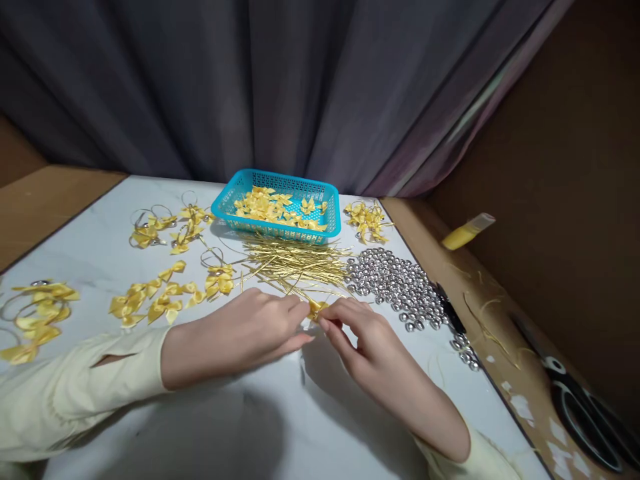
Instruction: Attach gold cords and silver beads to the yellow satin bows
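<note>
Between my two hands is a small yellow ribbon bow [316,308], just in front of a pile of gold wire ties [295,263]. The fingers of my left hand [265,323] are closed on its left side. My right hand [363,330] pinches its right side between thumb and forefinger. Part of the bow is covered by my fingertips, so I cannot make out whether a tie or bead is with it. Silver beads [395,280] are heaped to the right of the ties. Loose yellow bows [165,293] lie to the left of my left hand.
A blue plastic basket [277,230] with yellow bows stands at the back. Bows with wire loops lie in groups [147,233] at left and a cluster [367,220] at right. Black scissors [585,413], a yellow tube [467,231] and paper scraps [523,407] are along the right edge.
</note>
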The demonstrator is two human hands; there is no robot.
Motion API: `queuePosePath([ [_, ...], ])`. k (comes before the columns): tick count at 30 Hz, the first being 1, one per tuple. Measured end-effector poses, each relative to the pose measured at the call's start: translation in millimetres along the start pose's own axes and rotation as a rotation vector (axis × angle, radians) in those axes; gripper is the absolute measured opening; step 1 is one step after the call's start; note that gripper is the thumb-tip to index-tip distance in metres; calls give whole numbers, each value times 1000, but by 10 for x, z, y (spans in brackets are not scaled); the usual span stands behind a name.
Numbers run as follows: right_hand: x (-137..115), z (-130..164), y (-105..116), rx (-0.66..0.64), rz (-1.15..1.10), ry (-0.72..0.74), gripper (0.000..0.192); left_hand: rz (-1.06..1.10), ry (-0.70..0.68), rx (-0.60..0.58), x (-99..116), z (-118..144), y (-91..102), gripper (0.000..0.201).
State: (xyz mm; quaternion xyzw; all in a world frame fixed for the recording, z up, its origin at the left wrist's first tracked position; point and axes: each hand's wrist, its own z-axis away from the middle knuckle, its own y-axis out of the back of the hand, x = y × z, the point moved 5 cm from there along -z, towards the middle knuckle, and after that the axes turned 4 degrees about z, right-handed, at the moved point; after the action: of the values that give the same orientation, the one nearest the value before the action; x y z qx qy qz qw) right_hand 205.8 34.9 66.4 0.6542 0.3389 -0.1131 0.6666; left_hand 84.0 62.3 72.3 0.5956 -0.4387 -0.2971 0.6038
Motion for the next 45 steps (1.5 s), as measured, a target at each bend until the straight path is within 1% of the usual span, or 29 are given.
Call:
queuePosePath([
  [3,27,3,-22,-18,-15,-25,16,-105,-63,-7,48,-17,-39,16],
  [5,38,5,-33,-28,-33,-33,16,-164,-125,-24,82,-22,-68,17],
  [8,46,6,-36,-42,-61,-47,16,-160,-173,-28,97,-23,-93,20],
  [9,47,6,-38,-55,-71,-55,16,-109,-162,-28,86,-25,-99,20],
  [14,49,1,-45,-105,-130,-96,17,293,-85,-39,12,-48,-145,24],
  [16,58,-4,-44,-106,-127,-109,17,382,-81,-41,1,-59,-156,23],
  [20,73,-2,-51,-104,-108,-87,16,482,-48,-102,-21,-86,-168,23],
  [25,25,14,-55,-43,1,30,14,584,-31,-163,-59,-128,-140,26],
  [29,-35,32,-84,-3,127,115,16,785,0,-246,-108,-144,-159,29],
  [34,-129,83,-105,121,319,275,17,1012,109,-365,-161,-137,-230,30],
  [37,-164,99,-112,169,413,339,17,1142,182,-415,-185,-123,-258,26],
  [39,-158,89,-105,170,396,343,17,1243,217,-443,-198,-110,-270,24],
  [41,-131,70,-87,151,321,330,17,1342,239,-456,-212,-96,-281,23],
  [45,-84,57,-26,138,197,350,17,1459,261,-430,-235,-76,-317,23],
])
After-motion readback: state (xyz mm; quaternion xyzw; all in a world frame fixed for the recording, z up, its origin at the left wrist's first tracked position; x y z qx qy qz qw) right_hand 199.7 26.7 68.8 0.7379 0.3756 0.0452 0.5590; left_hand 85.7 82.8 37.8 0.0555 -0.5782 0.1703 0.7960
